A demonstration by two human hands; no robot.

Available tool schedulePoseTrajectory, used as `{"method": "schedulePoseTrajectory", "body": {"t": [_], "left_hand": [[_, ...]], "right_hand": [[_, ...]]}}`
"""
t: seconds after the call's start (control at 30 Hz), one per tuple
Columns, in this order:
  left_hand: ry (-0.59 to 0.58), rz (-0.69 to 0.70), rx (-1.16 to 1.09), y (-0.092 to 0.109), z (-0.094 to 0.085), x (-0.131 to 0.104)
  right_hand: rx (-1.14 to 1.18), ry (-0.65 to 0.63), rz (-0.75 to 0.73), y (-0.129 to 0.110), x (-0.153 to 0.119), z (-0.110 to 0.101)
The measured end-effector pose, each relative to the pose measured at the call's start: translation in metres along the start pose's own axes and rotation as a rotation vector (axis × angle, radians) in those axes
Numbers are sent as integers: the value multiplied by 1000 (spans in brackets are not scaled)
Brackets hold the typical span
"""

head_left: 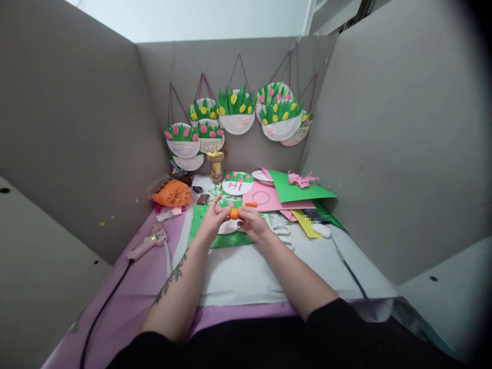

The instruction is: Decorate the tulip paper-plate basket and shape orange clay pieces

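My left hand (212, 219) and my right hand (251, 221) meet over the middle of the table, both pinching one small orange object (234, 213) between them. A slim orange piece (251, 204), perhaps a marker or its cap, shows just above my right fingers. Beneath the hands lie a green sheet (200, 233) and a paper-plate craft with pink tulips (227, 227), partly covered by my fingers. White-handled scissors (282, 230) rest right of my right hand. Behind the hands is a plate craft reading "HI" (237, 187).
A pink glue gun (148, 245) with a black cord and an orange bag (172, 193) are at left. Green card (298, 190), pink card (261, 199) and a white corded device (322, 230) lie right. Plate crafts (236, 123) hang on the back panel. Grey panels flank the table.
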State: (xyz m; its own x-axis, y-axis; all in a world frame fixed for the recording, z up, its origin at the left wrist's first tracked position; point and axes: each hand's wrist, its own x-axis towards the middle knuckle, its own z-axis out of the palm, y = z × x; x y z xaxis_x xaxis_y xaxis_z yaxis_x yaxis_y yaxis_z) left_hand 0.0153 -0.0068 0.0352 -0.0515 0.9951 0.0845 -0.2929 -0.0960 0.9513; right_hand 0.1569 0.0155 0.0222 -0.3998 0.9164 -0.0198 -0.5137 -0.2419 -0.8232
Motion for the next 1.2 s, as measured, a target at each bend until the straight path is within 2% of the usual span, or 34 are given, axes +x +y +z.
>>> {"method": "schedulePoseTrajectory", "body": {"t": [0.1, 0.27, 0.47, 0.67, 0.8, 0.93, 1.1, 1.2], "left_hand": [[62, -8, 81, -3, -2, 2], [-21, 11, 44, -1, -3, 0], [-44, 21, 3, 0, -3, 0], [-25, 8, 136, -5, -3, 2], [-29, -15, 133, -6, -3, 1], [-86, 53, 71, -4, -2, -1], [-96, 85, 13, -1, 0, -2], [-116, 81, 54, -2, -1, -1]], "right_hand": [[17, 15, -3, 1, 2, -1], [0, 40, -11, 2, 2, 0], [-53, 122, 3, 2, 2, 1], [-52, 68, 4, 0, 1, 0], [19, 64, 7, 1, 3, -2], [61, 68, 37, 3, 4, -1], [-23, 152, 32, 2, 4, 0], [-43, 133, 35, 1, 4, -1]]}}
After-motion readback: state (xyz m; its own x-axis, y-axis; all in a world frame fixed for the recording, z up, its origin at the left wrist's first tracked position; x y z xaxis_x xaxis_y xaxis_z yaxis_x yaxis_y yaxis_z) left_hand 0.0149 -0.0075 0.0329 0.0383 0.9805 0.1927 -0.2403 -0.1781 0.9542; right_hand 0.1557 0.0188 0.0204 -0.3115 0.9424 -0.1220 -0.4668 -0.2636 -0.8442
